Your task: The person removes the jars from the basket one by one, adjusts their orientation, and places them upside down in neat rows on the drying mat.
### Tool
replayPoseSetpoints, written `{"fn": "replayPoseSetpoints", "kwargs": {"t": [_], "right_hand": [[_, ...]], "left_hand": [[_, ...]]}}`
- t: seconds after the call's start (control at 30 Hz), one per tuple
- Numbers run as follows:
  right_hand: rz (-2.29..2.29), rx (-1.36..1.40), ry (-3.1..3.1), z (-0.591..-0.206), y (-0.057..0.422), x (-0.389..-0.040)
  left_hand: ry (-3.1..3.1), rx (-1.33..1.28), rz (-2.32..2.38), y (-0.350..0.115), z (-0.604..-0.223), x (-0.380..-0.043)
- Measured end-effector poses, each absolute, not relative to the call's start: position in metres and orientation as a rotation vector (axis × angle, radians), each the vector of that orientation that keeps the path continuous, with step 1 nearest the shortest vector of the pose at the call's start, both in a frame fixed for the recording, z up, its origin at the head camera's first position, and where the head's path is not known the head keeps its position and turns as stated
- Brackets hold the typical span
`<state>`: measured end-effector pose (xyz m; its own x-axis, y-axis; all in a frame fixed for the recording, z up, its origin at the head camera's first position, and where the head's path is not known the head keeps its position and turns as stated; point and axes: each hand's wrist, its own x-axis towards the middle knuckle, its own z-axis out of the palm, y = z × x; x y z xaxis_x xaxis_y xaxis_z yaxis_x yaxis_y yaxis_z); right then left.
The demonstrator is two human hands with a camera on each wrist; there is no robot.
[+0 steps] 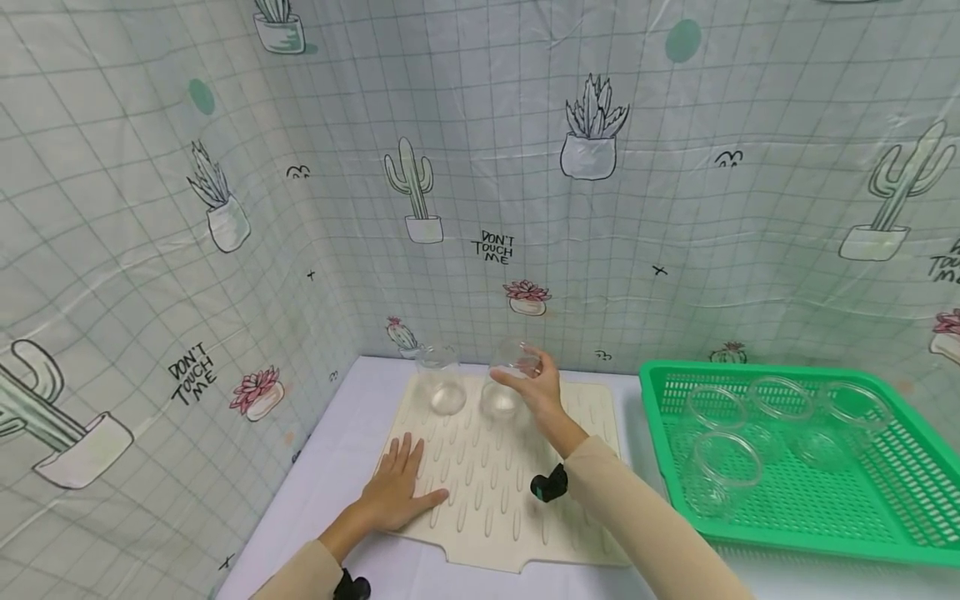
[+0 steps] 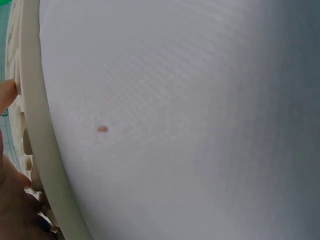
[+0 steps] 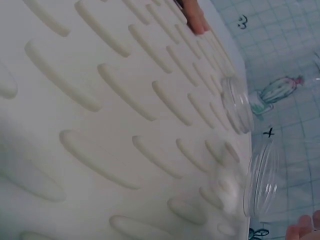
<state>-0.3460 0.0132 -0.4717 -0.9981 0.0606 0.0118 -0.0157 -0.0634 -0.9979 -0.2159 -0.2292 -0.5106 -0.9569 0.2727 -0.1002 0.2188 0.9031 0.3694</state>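
On the cream mat [image 1: 491, 492], a clear jar [image 1: 500, 402] was grasped by the right hand [image 1: 538, 387] at twelve o'clock; the left hand [image 1: 397, 490] was laid flat at nine.

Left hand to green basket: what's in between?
In the head view: cream mat, black wrist camera, right sleeve, then a strip of white tabletop.

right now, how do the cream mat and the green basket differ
The mat is cream; the basket is green. The mat lies flat with rows of elongated marks; the basket has raised, perforated walls. The mat has two clear jars at its far end; the basket holds four. Both have clear jars.
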Motion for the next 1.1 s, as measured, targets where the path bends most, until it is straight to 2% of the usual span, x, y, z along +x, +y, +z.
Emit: {"fn": "replayPoseSetpoints", "kwargs": {"t": [1.1], "right_hand": [[2.135, 0.035, -2.359, -0.486, -0.004, -0.358]], "left_hand": [[2.905, 0.332, 0.506, -0.229, -0.509, -0.217]]}}
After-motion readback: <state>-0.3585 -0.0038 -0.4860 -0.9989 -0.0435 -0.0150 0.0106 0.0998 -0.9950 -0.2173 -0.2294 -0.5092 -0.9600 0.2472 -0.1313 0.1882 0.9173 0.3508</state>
